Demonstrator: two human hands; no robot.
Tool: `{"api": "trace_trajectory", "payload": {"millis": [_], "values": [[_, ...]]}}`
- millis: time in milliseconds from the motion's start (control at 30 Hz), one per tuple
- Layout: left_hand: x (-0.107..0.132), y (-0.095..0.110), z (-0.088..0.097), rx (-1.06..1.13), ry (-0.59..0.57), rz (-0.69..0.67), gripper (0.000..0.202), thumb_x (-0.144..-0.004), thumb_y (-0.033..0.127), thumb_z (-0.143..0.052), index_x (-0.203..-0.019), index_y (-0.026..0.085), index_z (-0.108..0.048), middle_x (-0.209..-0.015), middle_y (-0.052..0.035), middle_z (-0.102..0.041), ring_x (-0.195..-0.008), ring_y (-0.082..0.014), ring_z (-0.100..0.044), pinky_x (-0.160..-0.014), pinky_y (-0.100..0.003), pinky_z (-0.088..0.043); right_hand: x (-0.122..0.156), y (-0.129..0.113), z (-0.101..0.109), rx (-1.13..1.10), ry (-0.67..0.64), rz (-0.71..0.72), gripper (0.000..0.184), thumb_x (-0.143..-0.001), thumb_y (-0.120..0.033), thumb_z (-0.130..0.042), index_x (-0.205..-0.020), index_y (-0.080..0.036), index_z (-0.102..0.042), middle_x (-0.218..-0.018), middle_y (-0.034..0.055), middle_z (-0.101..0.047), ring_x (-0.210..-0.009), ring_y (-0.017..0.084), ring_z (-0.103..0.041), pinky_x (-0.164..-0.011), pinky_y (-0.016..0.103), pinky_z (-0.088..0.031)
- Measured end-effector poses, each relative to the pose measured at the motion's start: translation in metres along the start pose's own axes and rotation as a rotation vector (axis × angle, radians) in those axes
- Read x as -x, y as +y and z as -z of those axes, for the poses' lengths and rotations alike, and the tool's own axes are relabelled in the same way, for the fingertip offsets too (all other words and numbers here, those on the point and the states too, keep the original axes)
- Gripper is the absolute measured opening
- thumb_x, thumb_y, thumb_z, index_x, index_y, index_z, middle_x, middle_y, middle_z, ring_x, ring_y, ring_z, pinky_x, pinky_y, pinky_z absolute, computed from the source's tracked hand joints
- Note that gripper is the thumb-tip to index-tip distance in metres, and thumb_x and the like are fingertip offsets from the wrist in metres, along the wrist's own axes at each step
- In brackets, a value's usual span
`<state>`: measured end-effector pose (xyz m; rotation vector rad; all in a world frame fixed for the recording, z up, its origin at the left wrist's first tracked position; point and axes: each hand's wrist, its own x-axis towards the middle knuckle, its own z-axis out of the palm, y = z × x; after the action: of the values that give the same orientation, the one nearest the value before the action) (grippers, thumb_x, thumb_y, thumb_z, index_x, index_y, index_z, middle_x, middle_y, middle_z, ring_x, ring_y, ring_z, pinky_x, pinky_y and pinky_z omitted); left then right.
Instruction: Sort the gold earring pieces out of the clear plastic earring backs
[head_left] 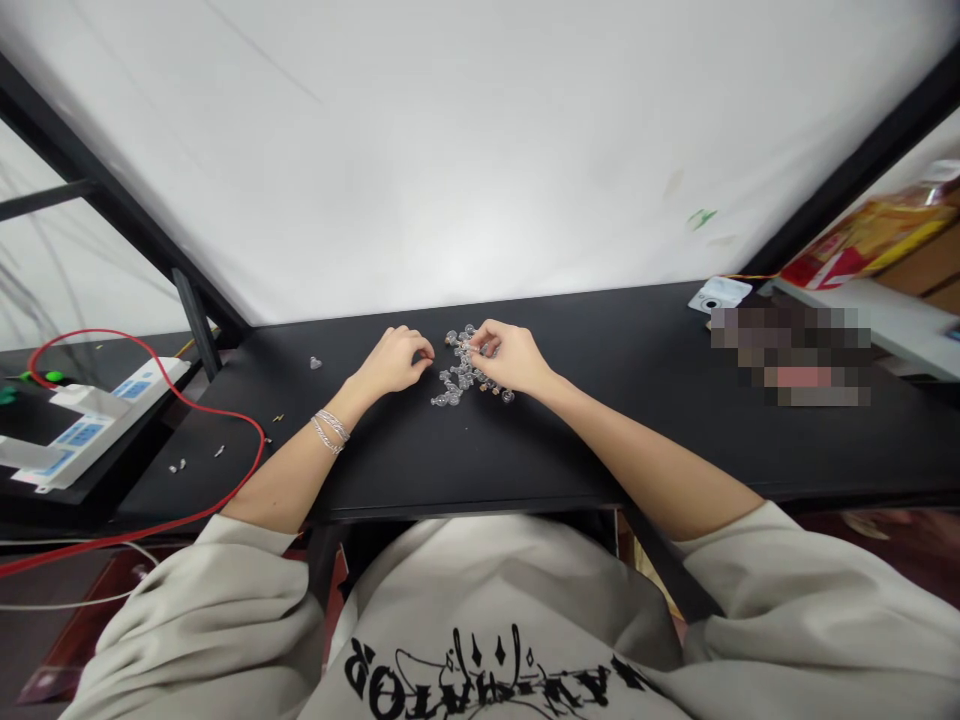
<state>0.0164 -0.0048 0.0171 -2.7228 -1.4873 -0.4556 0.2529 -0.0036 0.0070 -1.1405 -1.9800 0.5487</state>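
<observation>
A small heap of clear, glassy little parts [459, 378] lies on the black table [615, 400] in front of me. My left hand [394, 362], with silver bracelets on its wrist, rests curled at the heap's left edge, fingertips pinched together. My right hand [508, 357] sits on the heap's right side, its fingers pinched on one of the small clear parts at the top of the pile. What the left fingers pinch is too small to make out.
One loose clear part [316, 362] lies to the left. A red cable [187, 405] loops over the left table end beside a white power strip [90, 425]. A small white device [718, 295] sits at the back right. A white panel rises behind the table.
</observation>
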Motion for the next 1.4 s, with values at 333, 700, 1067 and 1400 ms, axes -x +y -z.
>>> {"api": "trace_trajectory", "payload": {"millis": [333,700,1067,1400], "values": [[0.013,-0.02,0.032,0.103,-0.179,0.151,0.016,-0.08,0.021,-0.062,-0.085,0.02,-0.077,-0.081,-0.0028,-0.073,-0.071,-0.0155,-0.062,-0.07,-0.026,-0.045,0.0,0.001,-0.001,-0.018,-0.009,-0.016,0.012,-0.071,-0.019,-0.063,-0.082,-0.017,-0.064,-0.084,0.0015,-0.071,-0.067,0.012,-0.061,-0.069,0.025,-0.047],[0.01,-0.017,0.019,0.003,-0.201,0.168,0.007,-0.078,0.02,-0.068,-0.077,0.021,-0.075,-0.077,-0.0027,-0.073,-0.07,-0.0173,-0.063,-0.067,-0.026,-0.042,0.0,-0.001,-0.001,-0.046,-0.014,-0.027,0.011,-0.07,-0.018,-0.064,-0.081,-0.017,-0.063,-0.085,0.0017,-0.071,-0.068,0.011,-0.061,-0.069,0.024,-0.046],[0.008,-0.019,0.018,-0.046,-0.234,0.211,0.012,-0.082,0.025,-0.064,-0.083,0.023,-0.077,-0.087,-0.0032,-0.075,-0.081,-0.0207,-0.066,-0.073,-0.028,-0.044,-0.001,-0.001,-0.001,-0.061,-0.019,-0.026,0.01,-0.071,-0.018,-0.064,-0.081,-0.018,-0.064,-0.085,0.0009,-0.071,-0.067,0.01,-0.059,-0.068,0.023,-0.046],[0.007,-0.017,0.02,0.008,-0.228,0.233,0.014,-0.078,0.017,-0.063,-0.085,0.022,-0.075,-0.083,-0.0013,-0.075,-0.079,-0.0186,-0.066,-0.073,-0.027,-0.046,0.0,-0.001,-0.001,-0.071,-0.009,-0.01,0.01,-0.072,-0.019,-0.064,-0.081,-0.018,-0.064,-0.084,0.0007,-0.072,-0.066,0.01,-0.059,-0.069,0.024,-0.046]]}}
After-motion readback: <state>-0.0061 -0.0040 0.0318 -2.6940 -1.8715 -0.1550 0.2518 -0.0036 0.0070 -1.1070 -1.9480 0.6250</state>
